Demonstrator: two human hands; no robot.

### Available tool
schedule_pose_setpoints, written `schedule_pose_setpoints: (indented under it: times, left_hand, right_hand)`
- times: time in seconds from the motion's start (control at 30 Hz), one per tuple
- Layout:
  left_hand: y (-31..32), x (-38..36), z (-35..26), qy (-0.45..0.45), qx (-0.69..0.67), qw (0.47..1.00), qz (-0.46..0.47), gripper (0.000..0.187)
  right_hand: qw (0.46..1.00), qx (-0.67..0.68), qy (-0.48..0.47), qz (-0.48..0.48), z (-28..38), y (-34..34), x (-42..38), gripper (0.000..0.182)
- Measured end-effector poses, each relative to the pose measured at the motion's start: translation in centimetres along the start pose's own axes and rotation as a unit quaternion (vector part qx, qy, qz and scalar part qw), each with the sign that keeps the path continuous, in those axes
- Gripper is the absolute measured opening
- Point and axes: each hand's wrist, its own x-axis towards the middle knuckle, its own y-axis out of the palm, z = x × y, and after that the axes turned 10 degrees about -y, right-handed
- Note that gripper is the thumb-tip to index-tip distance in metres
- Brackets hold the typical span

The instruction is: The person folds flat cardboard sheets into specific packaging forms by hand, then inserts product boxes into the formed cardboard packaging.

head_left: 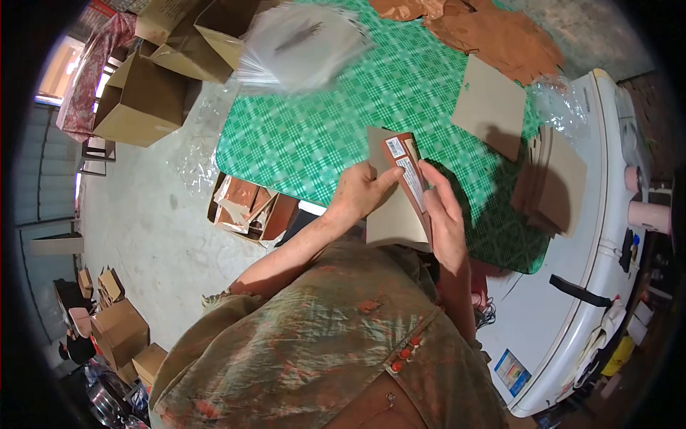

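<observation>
Left grip (357, 191): clasping a brown-edged cardboard piece (412, 177) with a barcode label (394, 147), thumb pressed across the printed strip. Right grip (444, 218): half curled, fingers along the opposite edge; firmness of hold impossible to tell. Cardboard piece directly between both, long axis slanting from far left to near right, toward the torso (336, 336), over the near edge of the surface (293, 136). Left thumb overlapping the label; right fingertips beside the strip. On the surface, under green plaid cover (400, 79): clear plastic sleeves (307, 46) stacked far left, brown sheets (493, 39) far right, beige boards (557, 182) at right. Beyond: white cabinet (525, 322) at right; cardboard boxes (139, 100) and concrete floor (157, 214) at left.
</observation>
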Motion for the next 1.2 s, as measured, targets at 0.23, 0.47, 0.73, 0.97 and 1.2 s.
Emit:
schedule_pose_setpoints:
  times: [0.23, 0.47, 0.73, 0.97, 1.2]
  left_hand:
    - [-0.1, -0.3, -0.4, 0.007, 0.024, 1.000, -0.017, 0.059]
    - [-0.1, -0.4, -0.4, 0.015, 0.013, 1.000, -0.006, 0.052]
    - [-0.3, -0.8, -1.2, -0.015, -0.013, 1.000, -0.003, 0.055]
    - [-1.2, -1.2, -2.3, -0.033, -0.031, 0.997, 0.062, 0.069]
    - [-1.4, -1.1, -2.4, 0.010, -0.032, 0.996, 0.086, 0.070]
  right_hand:
    - [0.998, 0.036, -0.035, -0.041, -0.7, 0.5, -0.3, 0.052]
    - [0.997, -0.003, -0.052, -0.049, -0.4, 0.8, -0.3, 0.051]
    - [0.991, 0.082, -0.065, -0.089, -0.2, 0.5, -0.1, 0.050]
    - [0.989, -0.061, -0.115, -0.074, -1.0, 2.0, -0.2, 0.047]
    - [0.888, -0.390, -0.243, -0.022, -1.6, 3.8, -0.3, 0.052]
